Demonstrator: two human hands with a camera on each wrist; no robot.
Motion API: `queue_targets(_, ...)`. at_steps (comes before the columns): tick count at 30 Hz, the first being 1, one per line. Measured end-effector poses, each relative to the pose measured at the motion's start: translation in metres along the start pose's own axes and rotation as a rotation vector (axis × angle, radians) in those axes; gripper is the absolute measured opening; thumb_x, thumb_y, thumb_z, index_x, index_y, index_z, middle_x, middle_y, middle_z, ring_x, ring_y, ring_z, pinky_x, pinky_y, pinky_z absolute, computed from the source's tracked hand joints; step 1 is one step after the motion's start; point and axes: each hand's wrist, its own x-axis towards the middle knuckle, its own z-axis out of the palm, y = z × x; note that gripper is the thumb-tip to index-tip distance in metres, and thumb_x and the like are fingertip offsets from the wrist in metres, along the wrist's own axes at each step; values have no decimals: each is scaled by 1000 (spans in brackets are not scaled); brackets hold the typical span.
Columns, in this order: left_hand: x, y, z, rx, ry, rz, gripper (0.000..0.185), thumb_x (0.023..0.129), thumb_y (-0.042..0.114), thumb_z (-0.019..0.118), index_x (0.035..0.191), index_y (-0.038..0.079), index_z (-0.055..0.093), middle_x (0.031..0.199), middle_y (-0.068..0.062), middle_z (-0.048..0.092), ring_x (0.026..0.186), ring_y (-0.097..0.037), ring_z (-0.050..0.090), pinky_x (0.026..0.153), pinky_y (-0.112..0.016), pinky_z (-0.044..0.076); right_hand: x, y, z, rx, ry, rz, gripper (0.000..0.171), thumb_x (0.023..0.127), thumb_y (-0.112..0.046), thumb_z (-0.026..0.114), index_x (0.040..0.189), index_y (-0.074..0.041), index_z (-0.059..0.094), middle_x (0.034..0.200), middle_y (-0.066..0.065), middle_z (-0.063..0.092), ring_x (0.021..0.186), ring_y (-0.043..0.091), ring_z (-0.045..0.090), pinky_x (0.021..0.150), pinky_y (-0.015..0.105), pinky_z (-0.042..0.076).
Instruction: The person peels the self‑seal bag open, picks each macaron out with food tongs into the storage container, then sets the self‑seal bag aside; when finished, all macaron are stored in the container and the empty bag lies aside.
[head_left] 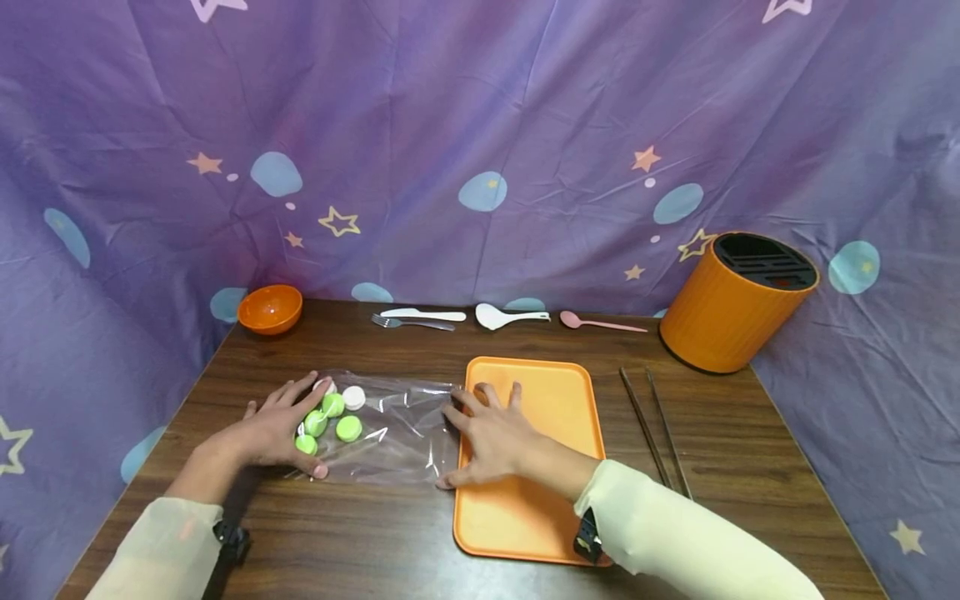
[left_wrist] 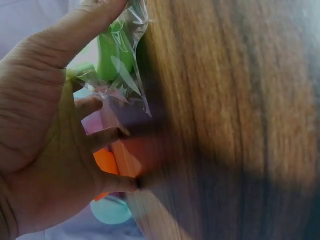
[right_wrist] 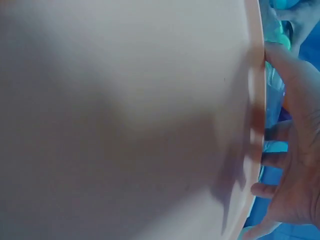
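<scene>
A clear plastic bag point(head_left: 405, 425) lies flat on the table, with several small, thick round pieces in green point(head_left: 348, 429) and white point(head_left: 353, 397) gathered toward its left end. My left hand point(head_left: 277, 425) spreads over that end, thumb and fingers resting against the bag's edges. In the left wrist view, a green piece point(left_wrist: 112, 55) shows through the crinkled film beside the thumb. At the bag's other end, my right hand point(head_left: 495, 437) has its fingers spread, fingertips at the film's edge. Its palm is above the left side of an orange tray point(head_left: 532, 525).
Along the back lie an orange bowl point(head_left: 270, 310), a white knife point(head_left: 423, 314), a fork point(head_left: 412, 323), a white ladle point(head_left: 495, 317) and a pink spoon point(head_left: 600, 322). An orange knife block point(head_left: 731, 317) stands back right. Two thin dark sticks point(head_left: 645, 425) lie right of the tray.
</scene>
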Motion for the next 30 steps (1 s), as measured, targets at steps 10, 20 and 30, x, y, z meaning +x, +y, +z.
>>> queue_targets(10,-4,-11,-4,-158,3,37,140,76,54,100,178,15,12,181,-33,7,160,-70,16,112,-101,9,8,0,-4,67,-48,-17,120,76,-89,78,174,-52,20,184,10,28,162,53,31,115,98,15)
queue_targets(20,-2,-22,-16,-225,-90,57,142,73,42,103,178,9,13,184,-30,7,165,-65,5,119,-94,4,6,3,-8,89,10,-98,110,81,-87,76,173,-42,36,182,-1,35,165,53,28,114,99,15)
queue_targets(30,6,-51,-28,-271,-201,44,152,68,55,102,180,30,1,184,-24,-17,161,-65,-24,105,-101,-8,5,6,-5,102,-19,-80,121,75,-90,78,175,-44,27,187,6,19,167,58,20,114,99,14)
